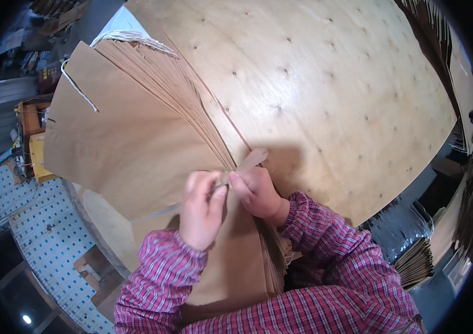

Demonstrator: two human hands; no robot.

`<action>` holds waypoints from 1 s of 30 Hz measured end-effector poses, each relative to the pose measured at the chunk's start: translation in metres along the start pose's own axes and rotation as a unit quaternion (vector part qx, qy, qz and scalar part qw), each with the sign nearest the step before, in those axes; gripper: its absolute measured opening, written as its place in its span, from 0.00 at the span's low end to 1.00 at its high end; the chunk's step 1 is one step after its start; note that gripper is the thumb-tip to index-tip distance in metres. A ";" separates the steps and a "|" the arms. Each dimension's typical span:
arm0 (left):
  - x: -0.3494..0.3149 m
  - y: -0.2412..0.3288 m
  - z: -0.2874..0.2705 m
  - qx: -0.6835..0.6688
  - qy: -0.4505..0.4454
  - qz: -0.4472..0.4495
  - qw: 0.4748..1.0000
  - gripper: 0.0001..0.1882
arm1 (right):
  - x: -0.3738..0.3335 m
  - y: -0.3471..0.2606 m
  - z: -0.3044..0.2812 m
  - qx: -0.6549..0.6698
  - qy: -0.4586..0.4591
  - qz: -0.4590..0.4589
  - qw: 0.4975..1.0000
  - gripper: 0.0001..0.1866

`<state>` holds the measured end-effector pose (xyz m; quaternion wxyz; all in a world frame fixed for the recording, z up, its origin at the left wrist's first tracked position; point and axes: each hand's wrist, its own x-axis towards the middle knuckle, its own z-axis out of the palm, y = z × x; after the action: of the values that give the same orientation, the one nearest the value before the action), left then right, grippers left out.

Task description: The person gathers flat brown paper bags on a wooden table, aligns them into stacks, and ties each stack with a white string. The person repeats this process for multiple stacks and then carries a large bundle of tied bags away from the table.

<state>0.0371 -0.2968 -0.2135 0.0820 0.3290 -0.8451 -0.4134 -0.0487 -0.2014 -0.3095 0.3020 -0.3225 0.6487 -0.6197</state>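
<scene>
A thick bundle of brown kraft paper bags [119, 128] lies on the wooden table, fanned out at its far end and drawn in narrow at the middle. White cord handles [130, 37] show along the far edge, and one loose cord hangs over the top bag. A translucent plastic strip [164, 211] runs across the bundle at its narrow waist. My left hand [200, 209] is closed in a pinch on this strip above the bags. Close beside it, my right hand [259, 192] pinches the strip too, with a loose tail sticking up past the fingers. The exact crossing is hidden by my fingers.
The pale plywood tabletop [314, 83] stretches away to the right with a curved-looking edge. Stacked brown bags [415, 261] stand beyond its right side. On the left are a blue-dotted white surface [52, 228] and a yellow box [38, 156].
</scene>
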 end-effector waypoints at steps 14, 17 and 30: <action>-0.001 -0.046 0.020 -0.309 -0.046 -0.180 0.933 0.06 | -0.011 0.002 -0.009 0.286 0.008 0.145 0.947 0.16; 0.008 -0.038 0.022 -0.121 -0.071 -0.171 0.975 0.07 | -0.013 -0.019 -0.018 0.194 -0.019 0.094 0.976 0.17; 0.023 -0.024 0.016 -0.088 -0.137 -0.165 0.973 0.15 | 0.010 -0.020 -0.027 0.098 0.016 0.067 0.993 0.07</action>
<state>0.0243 -0.3115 -0.2444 -0.0752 0.3955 -0.7426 -0.5352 -0.0755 -0.1936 -0.2884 0.3626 -0.2370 0.6097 -0.6638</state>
